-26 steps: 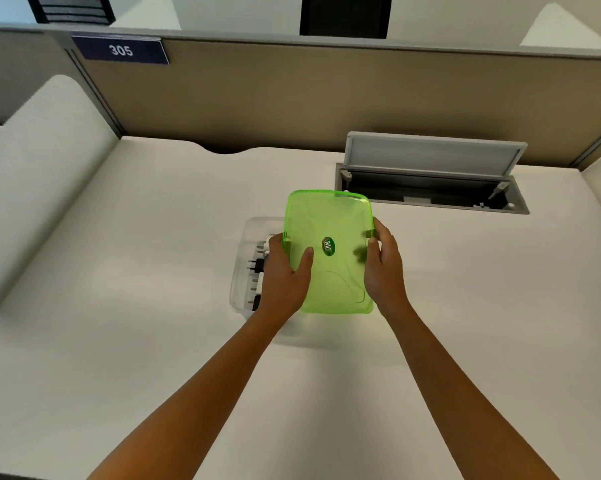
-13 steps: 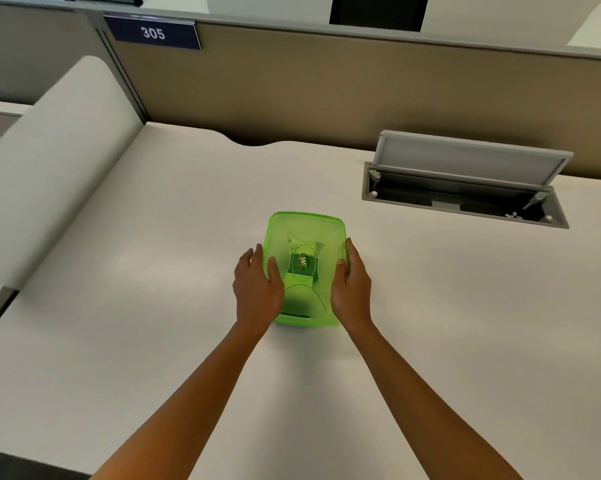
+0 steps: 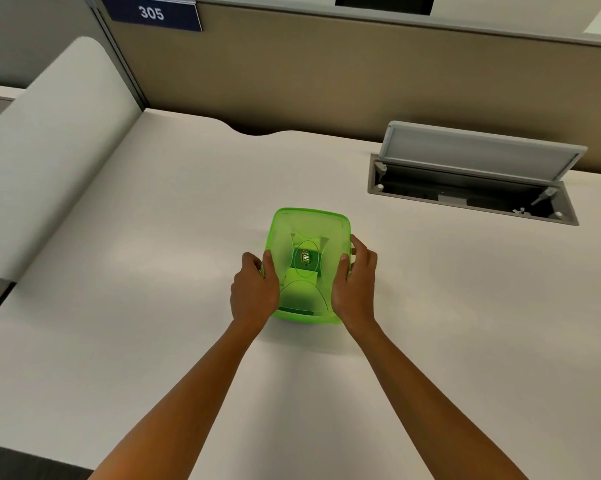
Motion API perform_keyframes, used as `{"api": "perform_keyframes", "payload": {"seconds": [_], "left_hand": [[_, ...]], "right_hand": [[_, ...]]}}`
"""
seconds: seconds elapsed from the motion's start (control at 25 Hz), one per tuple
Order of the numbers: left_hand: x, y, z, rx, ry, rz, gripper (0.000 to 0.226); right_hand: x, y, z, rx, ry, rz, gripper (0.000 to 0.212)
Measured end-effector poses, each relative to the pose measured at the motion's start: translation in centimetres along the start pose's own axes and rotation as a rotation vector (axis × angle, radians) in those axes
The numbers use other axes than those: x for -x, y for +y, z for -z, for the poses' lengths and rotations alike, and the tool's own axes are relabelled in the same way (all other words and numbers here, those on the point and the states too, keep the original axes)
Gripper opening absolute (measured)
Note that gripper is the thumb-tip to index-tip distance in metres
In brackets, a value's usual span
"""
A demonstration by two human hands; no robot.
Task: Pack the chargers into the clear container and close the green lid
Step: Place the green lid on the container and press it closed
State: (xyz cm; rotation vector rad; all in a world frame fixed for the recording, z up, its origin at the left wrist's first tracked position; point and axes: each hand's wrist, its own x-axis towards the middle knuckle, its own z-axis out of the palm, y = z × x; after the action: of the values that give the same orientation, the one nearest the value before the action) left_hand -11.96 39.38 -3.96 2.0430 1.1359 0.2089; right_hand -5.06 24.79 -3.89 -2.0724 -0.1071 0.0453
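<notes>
The translucent green lid [image 3: 307, 237] lies flat on top of the clear container, covering it fully, in the middle of the white desk [image 3: 153, 306]. Pale block shapes, the chargers [image 3: 301, 277], show faintly through the lid. My left hand [image 3: 254, 292] presses on the lid's left edge, thumb on top. My right hand [image 3: 356, 289] grips the right edge the same way. The container's walls are almost wholly hidden under the lid and my hands.
An open grey cable hatch [image 3: 472, 183] with its flap raised sits in the desk at the back right. A tan partition [image 3: 327, 81] runs along the back, with a blue "305" sign [image 3: 152, 12]. A white side panel [image 3: 49, 150] stands on the left.
The lid was held tilted to the right of the open container; it came down over it and now sits flat. Both hands shifted to its side edges.
</notes>
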Motion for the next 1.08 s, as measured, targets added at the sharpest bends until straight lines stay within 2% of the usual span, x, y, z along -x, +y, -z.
{"api": "perform_keyframes", "payload": {"seconds": [0.36,0.68,0.92,1.08], "left_hand": [[-1.7,0.5,0.0,0.069,-0.079,-0.015,0.059],[-2.7,0.4,-0.2,0.076,-0.120,0.037,0.064],[-4.0,0.6,0.3,-0.126,-0.090,0.016,0.073],[-6.8,3.4,-0.4,-0.179,-0.112,-0.036,0.064]], "right_hand": [[-0.8,0.1,-0.1,0.057,-0.024,-0.090,0.033],[-2.0,0.1,-0.3,0.245,-0.079,-0.161,0.035],[-3.2,0.3,0.7,0.356,-0.145,-0.177,0.043],[-6.9,-0.8,1.0,0.337,-0.161,-0.153,0.046]]}}
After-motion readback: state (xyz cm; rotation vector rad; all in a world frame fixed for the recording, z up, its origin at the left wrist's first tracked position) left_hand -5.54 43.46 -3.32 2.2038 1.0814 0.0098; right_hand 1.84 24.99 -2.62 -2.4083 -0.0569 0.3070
